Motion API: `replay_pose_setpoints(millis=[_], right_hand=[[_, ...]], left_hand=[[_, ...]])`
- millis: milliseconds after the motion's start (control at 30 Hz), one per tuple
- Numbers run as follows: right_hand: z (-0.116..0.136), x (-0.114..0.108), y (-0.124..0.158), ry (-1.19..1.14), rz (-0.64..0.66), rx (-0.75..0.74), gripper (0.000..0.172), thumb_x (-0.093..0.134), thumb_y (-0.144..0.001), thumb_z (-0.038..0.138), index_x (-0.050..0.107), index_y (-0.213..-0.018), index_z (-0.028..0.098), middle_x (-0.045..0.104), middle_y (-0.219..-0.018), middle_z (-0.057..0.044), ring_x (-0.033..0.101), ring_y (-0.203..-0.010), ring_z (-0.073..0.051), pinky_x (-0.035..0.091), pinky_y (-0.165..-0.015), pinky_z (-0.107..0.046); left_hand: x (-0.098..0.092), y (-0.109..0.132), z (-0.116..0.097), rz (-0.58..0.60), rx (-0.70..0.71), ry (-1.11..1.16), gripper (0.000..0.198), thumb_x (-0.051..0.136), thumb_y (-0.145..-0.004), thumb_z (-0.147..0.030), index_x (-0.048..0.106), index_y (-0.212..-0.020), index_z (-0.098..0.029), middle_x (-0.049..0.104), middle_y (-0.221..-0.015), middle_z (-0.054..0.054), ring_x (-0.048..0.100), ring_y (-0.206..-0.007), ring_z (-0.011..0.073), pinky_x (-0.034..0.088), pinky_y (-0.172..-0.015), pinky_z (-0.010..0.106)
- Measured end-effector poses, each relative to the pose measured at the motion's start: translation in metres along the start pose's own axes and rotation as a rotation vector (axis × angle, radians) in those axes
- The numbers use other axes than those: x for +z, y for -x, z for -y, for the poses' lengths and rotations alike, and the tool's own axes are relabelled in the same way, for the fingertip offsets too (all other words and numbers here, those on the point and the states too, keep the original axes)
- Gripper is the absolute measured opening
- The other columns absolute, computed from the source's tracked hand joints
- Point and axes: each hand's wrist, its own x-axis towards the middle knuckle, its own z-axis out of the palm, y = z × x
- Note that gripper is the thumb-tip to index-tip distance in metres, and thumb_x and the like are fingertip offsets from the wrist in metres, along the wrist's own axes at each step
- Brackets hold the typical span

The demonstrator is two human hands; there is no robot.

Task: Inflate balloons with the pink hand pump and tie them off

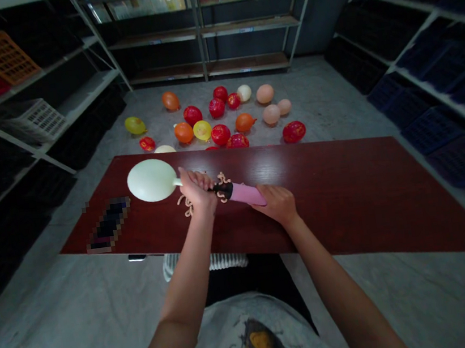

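A pale green-white balloon [152,180], swollen with air, points to the left over the table. My left hand [199,190] is closed around its neck, where it meets the black nozzle of a hand pump. The pink balloon pump [247,194] lies nearly level in the air, and my right hand [277,203] is wrapped round its right end. Below and beside the left hand, several beige uninflated balloons [186,205] are scattered on the dark red table [347,199]. My fingers hide the joint of balloon and nozzle.
Several red, orange, yellow, white and peach balloons [220,134] lie on the floor beyond the table. A blurred dark flat object [110,223] rests at the table's left. Shelves with crates [39,120] stand left and right, and a metal rack [199,35] at the back.
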Motion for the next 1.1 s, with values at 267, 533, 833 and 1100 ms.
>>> replay_pose_setpoints(millis=[267,533,833,1100], right_hand=[[0.002,-0.001,0.001,-0.01,0.063,-0.049,0.05,0.052,-0.091,0.06,0.067,-0.111,0.017,0.074,-0.091,-0.007,0.062,-0.078,-0.018,0.034,-0.069,-0.03],[0.001,0.0,0.002,-0.107,0.068,0.015,0.053,0.052,-0.09,0.062,0.068,-0.107,0.015,0.071,-0.081,-0.006,0.062,-0.074,-0.017,0.038,-0.069,-0.028],[-0.005,0.002,0.002,-0.175,0.082,0.152,0.056,0.054,-0.087,0.063,0.068,-0.109,0.014,0.072,-0.085,-0.009,0.065,-0.075,-0.02,0.044,-0.071,-0.03],[-0.005,0.007,0.004,-0.169,0.045,0.206,0.059,0.053,-0.087,0.064,0.068,-0.111,0.012,0.073,-0.088,-0.011,0.066,-0.076,-0.022,0.046,-0.072,-0.03]], left_hand=[[-0.025,-0.02,-0.074,0.008,0.07,-0.005,0.052,0.041,-0.102,-0.035,0.02,-0.057,-0.019,0.018,-0.044,-0.007,0.016,-0.034,0.0061,0.015,-0.036,0.023],[-0.009,-0.007,-0.098,0.127,0.195,-0.064,0.053,0.04,-0.102,-0.035,0.021,-0.055,-0.019,0.014,-0.045,-0.006,0.013,-0.034,0.0066,0.015,-0.036,0.025],[0.031,0.007,-0.064,0.106,0.184,-0.101,0.054,0.043,-0.101,-0.038,0.023,-0.055,-0.02,0.016,-0.045,-0.005,0.015,-0.034,0.0071,0.018,-0.036,0.026],[0.043,0.024,0.016,0.224,0.051,-0.109,0.054,0.031,-0.105,-0.032,0.023,-0.053,-0.022,0.017,-0.04,-0.006,0.016,-0.03,0.0068,0.014,-0.034,0.026]])
